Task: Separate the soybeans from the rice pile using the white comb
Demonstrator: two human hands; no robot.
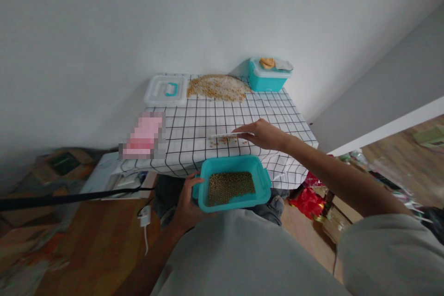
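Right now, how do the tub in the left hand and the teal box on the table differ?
The tub is open, showing small round grains; the box has a pale lid on. The left hand holds the tub by the near edge of the table, while the box stands at the far right corner. Both are teal.

Plain grey shirt (243, 254), loose short right sleeve (388, 247), dark grey legwear (168, 192), 2 bare hands (266, 135)

The left grip (188, 204) curls near the torso (243, 249); the right grip (266, 134) pinches, its arm (326, 171) stretched forward
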